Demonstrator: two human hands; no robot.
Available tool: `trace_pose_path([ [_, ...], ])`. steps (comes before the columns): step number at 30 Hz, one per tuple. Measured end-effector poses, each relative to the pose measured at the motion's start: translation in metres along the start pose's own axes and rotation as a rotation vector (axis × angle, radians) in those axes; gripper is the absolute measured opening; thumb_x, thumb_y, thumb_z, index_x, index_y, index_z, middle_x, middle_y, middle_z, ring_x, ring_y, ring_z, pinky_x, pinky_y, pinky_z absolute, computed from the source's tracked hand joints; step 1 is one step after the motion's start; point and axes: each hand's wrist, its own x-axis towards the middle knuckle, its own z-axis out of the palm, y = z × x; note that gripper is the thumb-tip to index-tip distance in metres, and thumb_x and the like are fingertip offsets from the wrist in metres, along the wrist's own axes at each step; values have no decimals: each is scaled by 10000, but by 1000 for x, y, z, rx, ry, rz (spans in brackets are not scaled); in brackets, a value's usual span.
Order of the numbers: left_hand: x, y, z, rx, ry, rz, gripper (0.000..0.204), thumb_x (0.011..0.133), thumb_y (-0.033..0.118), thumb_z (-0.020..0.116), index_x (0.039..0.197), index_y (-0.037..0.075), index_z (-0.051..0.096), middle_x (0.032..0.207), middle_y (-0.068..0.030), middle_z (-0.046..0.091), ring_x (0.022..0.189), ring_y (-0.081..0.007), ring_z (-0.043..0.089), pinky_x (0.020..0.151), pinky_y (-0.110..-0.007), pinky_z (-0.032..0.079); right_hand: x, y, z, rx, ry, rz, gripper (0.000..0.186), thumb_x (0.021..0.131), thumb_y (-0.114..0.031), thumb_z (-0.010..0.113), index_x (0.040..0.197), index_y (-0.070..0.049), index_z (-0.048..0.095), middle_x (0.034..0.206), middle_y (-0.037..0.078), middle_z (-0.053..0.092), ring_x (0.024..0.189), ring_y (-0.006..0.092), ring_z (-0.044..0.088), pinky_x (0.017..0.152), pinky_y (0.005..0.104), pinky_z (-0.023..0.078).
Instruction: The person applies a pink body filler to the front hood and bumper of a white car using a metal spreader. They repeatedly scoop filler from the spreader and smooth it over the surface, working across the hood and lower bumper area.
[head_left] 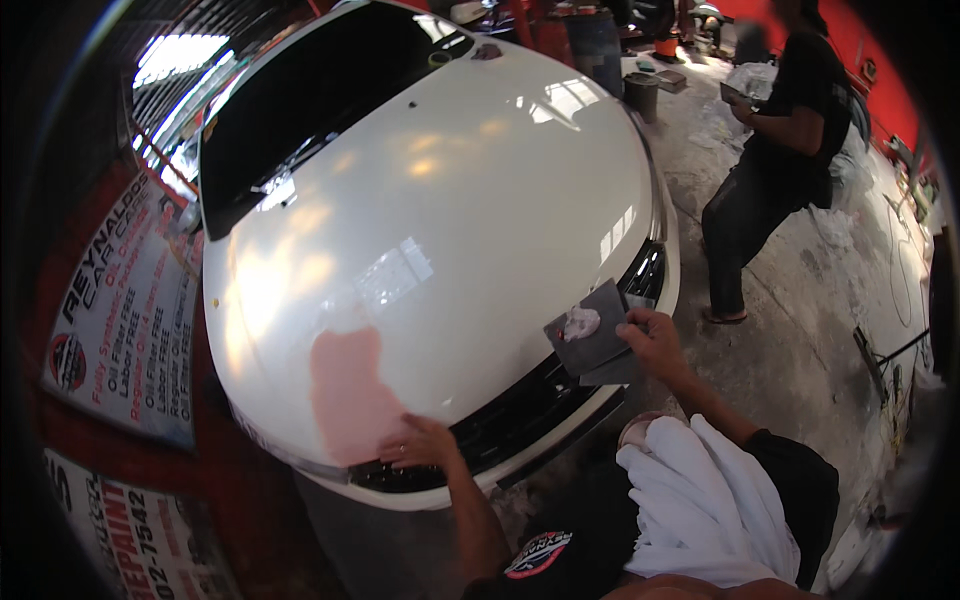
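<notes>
The white hood [500, 250] fills the centre of the frame, with a pink patch [350, 395] at its lower left, near the front edge. The left hand [422, 444] lies at the patch's lower right edge, its grip released and fingers spread. The right hand [652, 338], right of centre, grasps a dark plate [610, 347] by its right edge; pale paste [581, 323] sits on top. The plate blocks the view of part of the grille [520, 432]. A white towel [690, 500] covers part of the person's black shirt [595, 510] at the bottom.

At upper right a co-worker [800, 130] in dark clothes stands on the grey floor [790, 320] beside the car, holding something dark and flat. A blue drum [594, 50] and a can [641, 97] stand beyond the hood, at upper centre-right.

Along the left edge, a white sign [125, 310] carries black and red lettering and a round emblem; a second sign [140, 540] below bears larger red characters. The shirt shows a red-and-white printed emblem [540, 553].
</notes>
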Motion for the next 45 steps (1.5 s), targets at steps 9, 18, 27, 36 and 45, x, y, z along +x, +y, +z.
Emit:
trace_pose_path([
  [9,-59,2,-189,-1110,-468,469,929,987,569,500,1448,-209,288,1541,-405,240,1495,-497,166,1203,-630,57,-3,15,6,90,-14,-44,153,902,-141,640,841,-3,615,753,-56,539,720,47,448,649,230,364],
  [18,124,-149,29,-675,-530,-305,690,1068,425,307,1533,-84,283,1592,-308,278,1517,-418,200,1206,-599,128,-9,24,1,132,4,-14,136,921,-113,614,817,-26,608,749,-69,506,713,29,404,639,212,329],
  [27,-29,14,-132,-854,-343,55,796,1043,398,366,1472,-242,167,1549,-472,88,1475,-597,43,1205,-648,39,-17,23,8,120,21,-4,122,921,-121,613,862,-18,639,802,-41,571,748,46,456,677,216,365],
  [36,-51,-43,-193,-1635,-305,597,486,862,128,739,1308,6,591,1355,-206,547,1247,-380,539,1049,-463,453,-20,4,10,273,145,-77,120,942,-125,607,908,-15,639,820,-24,592,756,59,496,705,219,404],
  [45,-7,-205,-148,-1161,-1959,1046,516,1047,409,502,1429,66,553,1458,-144,551,1320,-283,537,1106,-393,420,-33,26,-4,81,131,-10,116,929,-111,599,879,-16,643,821,-18,598,774,61,504,711,220,405],
])
